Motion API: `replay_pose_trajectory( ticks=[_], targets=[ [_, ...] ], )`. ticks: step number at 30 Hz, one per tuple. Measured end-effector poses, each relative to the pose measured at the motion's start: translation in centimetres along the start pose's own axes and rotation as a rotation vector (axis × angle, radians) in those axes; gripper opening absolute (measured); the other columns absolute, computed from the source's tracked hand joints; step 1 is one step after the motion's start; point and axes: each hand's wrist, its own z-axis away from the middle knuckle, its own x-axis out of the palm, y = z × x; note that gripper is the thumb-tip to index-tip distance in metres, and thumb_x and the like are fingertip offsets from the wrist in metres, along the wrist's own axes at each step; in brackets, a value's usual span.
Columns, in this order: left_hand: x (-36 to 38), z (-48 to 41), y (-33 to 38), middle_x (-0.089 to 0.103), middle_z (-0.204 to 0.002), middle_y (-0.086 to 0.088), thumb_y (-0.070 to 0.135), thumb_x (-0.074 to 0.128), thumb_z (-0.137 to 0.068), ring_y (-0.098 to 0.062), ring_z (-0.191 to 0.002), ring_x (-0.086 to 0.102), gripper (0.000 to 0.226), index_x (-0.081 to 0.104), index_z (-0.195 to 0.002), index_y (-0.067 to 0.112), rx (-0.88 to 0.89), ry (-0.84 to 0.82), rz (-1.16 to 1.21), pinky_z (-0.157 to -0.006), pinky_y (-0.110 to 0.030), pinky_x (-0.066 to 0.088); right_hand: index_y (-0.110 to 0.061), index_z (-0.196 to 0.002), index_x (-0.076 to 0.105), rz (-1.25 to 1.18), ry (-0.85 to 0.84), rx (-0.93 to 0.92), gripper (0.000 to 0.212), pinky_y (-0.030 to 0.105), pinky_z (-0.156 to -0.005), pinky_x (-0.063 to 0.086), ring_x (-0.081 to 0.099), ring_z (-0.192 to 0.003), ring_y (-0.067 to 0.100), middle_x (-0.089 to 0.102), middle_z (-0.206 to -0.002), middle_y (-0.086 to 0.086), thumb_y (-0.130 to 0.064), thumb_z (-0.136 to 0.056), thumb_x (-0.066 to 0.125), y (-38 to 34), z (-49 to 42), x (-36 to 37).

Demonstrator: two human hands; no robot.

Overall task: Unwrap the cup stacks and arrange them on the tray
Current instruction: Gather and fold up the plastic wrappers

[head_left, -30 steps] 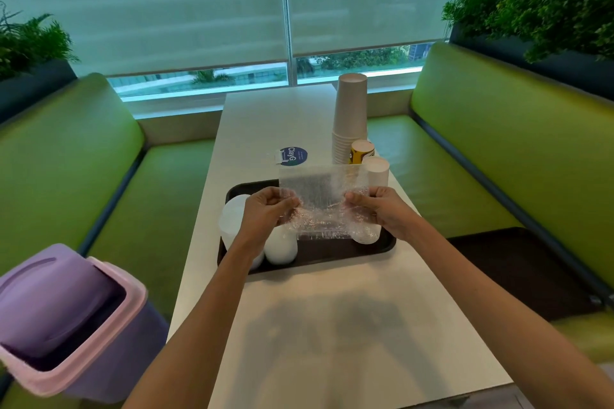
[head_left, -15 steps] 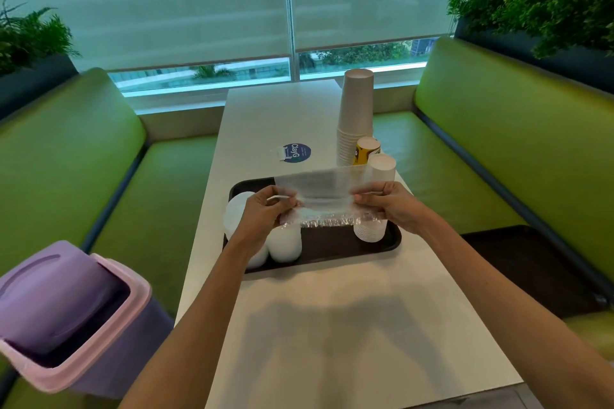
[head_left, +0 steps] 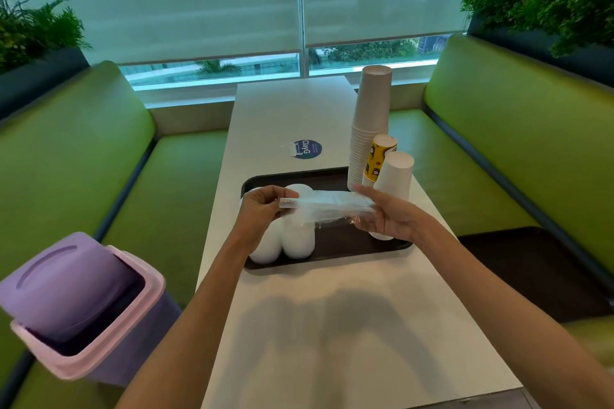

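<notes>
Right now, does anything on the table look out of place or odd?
Only a small pale scrap lying on the table against the blue sticker, beyond the tray; it looks like loose wrapping.

"clayg" on blue round sticker (head_left: 308, 149) on table (head_left: 332, 325)

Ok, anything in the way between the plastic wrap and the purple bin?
Nothing visible. The left hand and right hand hold the plastic wrap above the tray; the purple bin stands left of the table, lid tipped open, with only the table edge between.
</notes>
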Motion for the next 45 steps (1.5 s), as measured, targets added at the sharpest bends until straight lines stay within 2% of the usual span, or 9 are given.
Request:
replay_pose_trajectory(
  ticks=[3,7,14,22,27,30,37,42,45],
  targets=[
    [-0.8,0.2,0.2,0.071,-0.089,0.001,-0.015,0.05,-0.087,-0.013,-0.086,0.064,0.032,0.068,-0.091,0.011,-0.006,-0.021,0.026,-0.069,-0.018,0.053,-0.003,-0.105,0.057,0.109,0.069,-0.035,0.024,0.023,-0.052,0.056,0.069,-0.066,0.017,0.069,-0.087,0.013,-0.006,-0.084,0.068,0.1,-0.8,0.6],
    [-2.3,0.9,0.4,0.065,-0.092,-0.006,-0.012,0.049,-0.09,-0.012,-0.073,0.064,0.037,0.059,-0.11,0.018,-0.089,-0.105,0.17,-0.063,-0.021,0.054,-0.005,-0.093,0.064,0.181,0.051,-0.049,0.009,0.022,-0.055,0.057,0.067,-0.07,0.016,0.07,-0.085,0.01,-0.007,-0.085,0.067,-0.3,-1.1,1.8],
    [-4.7,1.6,0.3,0.065,-0.08,-0.008,-0.007,0.05,-0.092,-0.012,-0.06,0.063,0.02,0.059,-0.087,0.011,-0.11,-0.073,0.104,-0.057,-0.02,0.053,-0.007,-0.089,0.068,0.334,-0.021,-0.099,0.005,0.022,-0.061,0.059,0.07,-0.069,0.012,0.073,-0.077,0.003,-0.008,-0.089,0.063,-0.8,-1.9,3.7],
    [-8.6,1.8,0.5,0.068,-0.066,0.0,-0.015,0.029,-0.084,-0.011,-0.067,0.065,0.036,0.057,-0.071,0.003,-0.138,-0.034,0.063,-0.066,-0.023,0.053,-0.008,-0.094,0.069,0.598,-0.084,-0.224,0.014,0.032,-0.078,0.056,0.065,-0.079,0.016,0.069,-0.085,0.006,-0.015,-0.082,0.069,-1.3,-3.7,7.2],
    [-11.3,1.8,0.0,0.064,-0.088,-0.004,0.009,0.059,-0.091,-0.012,-0.077,0.059,0.01,0.058,-0.095,0.018,-0.116,-0.024,-0.161,-0.072,-0.021,0.05,-0.011,-0.099,0.069,0.846,-0.136,-0.297,0.012,0.019,-0.068,0.056,0.067,-0.071,0.007,0.071,-0.081,0.0,-0.015,-0.088,0.066,-1.2,-4.8,11.0],
    [-12.5,1.8,-0.9,0.063,-0.09,-0.004,0.014,0.073,-0.081,-0.012,-0.08,0.059,0.031,0.058,-0.107,0.024,-0.094,-0.104,-0.307,-0.074,-0.017,0.049,-0.011,-0.099,0.069,0.982,-0.201,-0.297,0.013,0.023,-0.073,0.056,0.068,-0.071,0.006,0.072,-0.078,-0.003,-0.017,-0.088,0.067,-0.8,-5.9,13.4],
    [-16.2,3.3,-2.4,0.061,-0.071,-0.004,-0.009,0.068,-0.079,-0.001,-0.057,0.058,0.023,0.06,-0.074,0.012,-0.045,0.017,-0.311,-0.063,-0.015,0.048,0.017,-0.099,0.063,1.036,-0.204,-0.398,0.032,0.021,-0.065,0.05,0.056,-0.073,0.019,0.055,-0.072,0.024,-0.009,-0.083,0.072,2.0,-7.9,19.7],
    [-20.2,4.7,-3.7,0.057,-0.069,-0.001,-0.009,0.067,-0.08,-0.014,-0.065,0.052,0.028,0.055,-0.071,0.015,-0.074,0.163,-0.359,-0.068,-0.029,0.044,-0.007,-0.087,0.072,1.084,-0.19,-0.539,0.01,0.011,-0.059,0.039,0.051,-0.051,-0.003,0.058,-0.051,-0.017,0.0,-0.079,0.073,5.3,-9.8,24.3],
    [-22.6,5.8,-4.1,0.059,-0.076,0.001,-0.001,0.067,-0.083,-0.011,-0.067,0.053,0.02,0.056,-0.082,0.015,-0.085,0.256,-0.373,-0.064,-0.023,0.047,-0.007,-0.083,0.073,1.198,-0.214,-0.623,0.001,0.011,-0.054,0.033,0.049,-0.049,-0.003,0.054,-0.048,-0.019,-0.006,-0.081,0.072,7.7,-11.1,27.9]
  ],
)
